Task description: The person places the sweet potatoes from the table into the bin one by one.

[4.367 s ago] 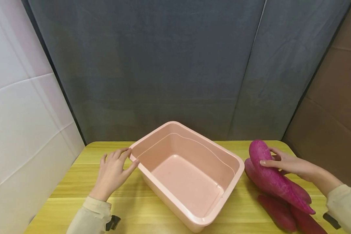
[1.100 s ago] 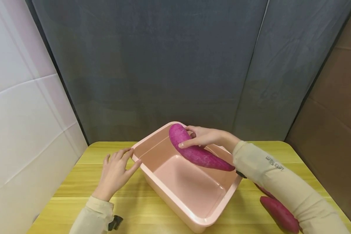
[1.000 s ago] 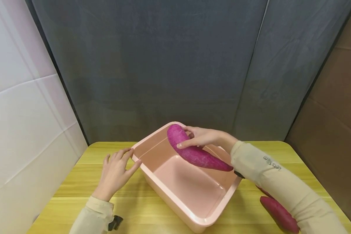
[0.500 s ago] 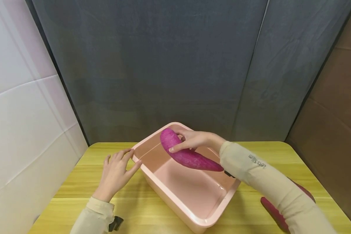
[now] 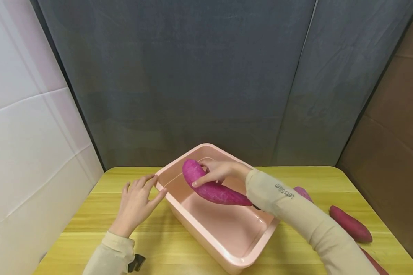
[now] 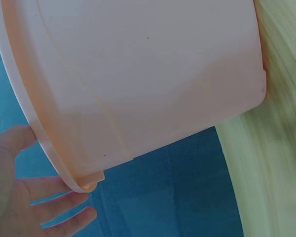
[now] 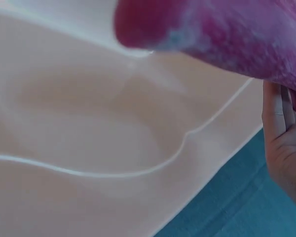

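The right hand (image 5: 217, 172) curls its fingers and thumb round the thick end of a purple sweet potato (image 5: 211, 186), holding it slanted inside the pink plastic basin (image 5: 227, 255), its thin end pointing toward the near right and sinking below the rim. From the right wrist view the sweet potato (image 7: 227, 34) hangs just above the basin's pale floor (image 7: 89, 133); I cannot tell whether it touches yet. The left hand (image 5: 136, 202) lies with fingers spread and straight against the basin's left corner, steadying it on the yellow wooden tabletop (image 5: 99, 214); the left wrist view shows the fingers (image 6: 54, 207) beside the rim (image 6: 84, 183). Further sweet potatoes (image 5: 350, 228) lie on the tabletop to the right of the basin.

To my eye this is the lowering step. The next move calls for easing the root down flat onto the floor, then loosening the grip and lifting the hand clear.
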